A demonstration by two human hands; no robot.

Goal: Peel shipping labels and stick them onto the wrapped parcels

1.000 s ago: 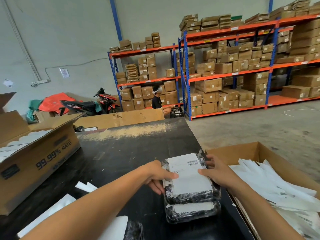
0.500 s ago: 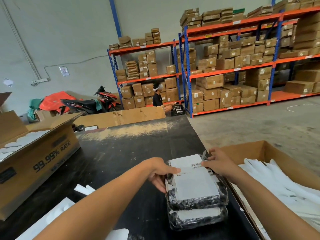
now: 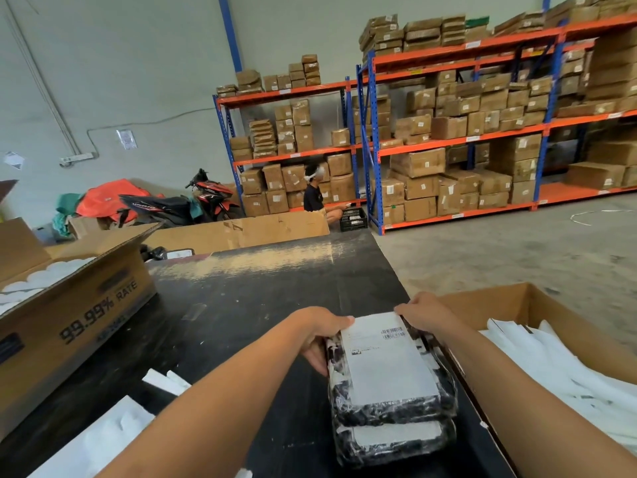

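Two black plastic-wrapped parcels lie stacked near the right edge of the black table (image 3: 241, 305). The top parcel (image 3: 389, 414) carries a white shipping label (image 3: 386, 367) with a barcode, lying flat on it. The lower parcel (image 3: 396, 446) shows its own white label at the near end. My left hand (image 3: 320, 332) grips the top parcel's far left corner, thumb on the label and fingers down the side. My right hand (image 3: 427, 313) presses its fingertips on the label's far right corner.
An open cardboard box (image 3: 482, 301) at the right holds white backing sheets (image 3: 551, 367). A large printed carton (image 3: 76, 322) stands at the left. White sheets (image 3: 103, 439) lie at the near left. Far back are shelves of cartons, a seated person (image 3: 315, 194) and a motorbike (image 3: 179, 201).
Both hands have slid along the label from its middle to its far corners. The parcels have stayed stacked in place.
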